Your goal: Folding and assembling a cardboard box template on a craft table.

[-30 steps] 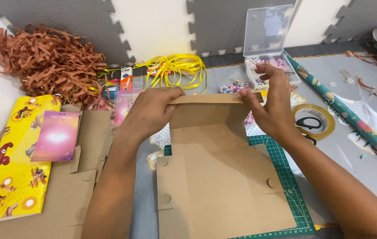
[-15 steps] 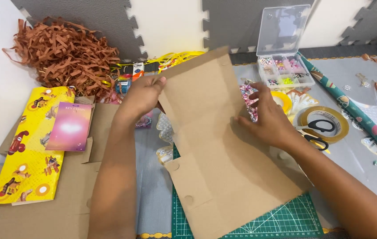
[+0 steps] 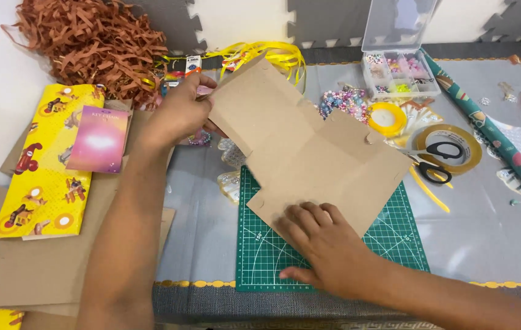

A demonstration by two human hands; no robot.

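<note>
On the green cutting mat (image 3: pixel 395 244), the cardboard sheet (image 3: pixel 309 153) runs diagonally, left hand (image 3: pixel 181 113) pinching it, right hand (image 3: pixel 324 247) flat.

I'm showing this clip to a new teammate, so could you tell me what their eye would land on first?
Most likely the flat brown cardboard box blank at the centre, lying across a green cutting mat, with the left hand gripping its upper-left edge and the right hand pressing its lower part. Next come the heap of rust-brown shredded paper at top left and the bright yellow patterned sheet on the left.
</note>
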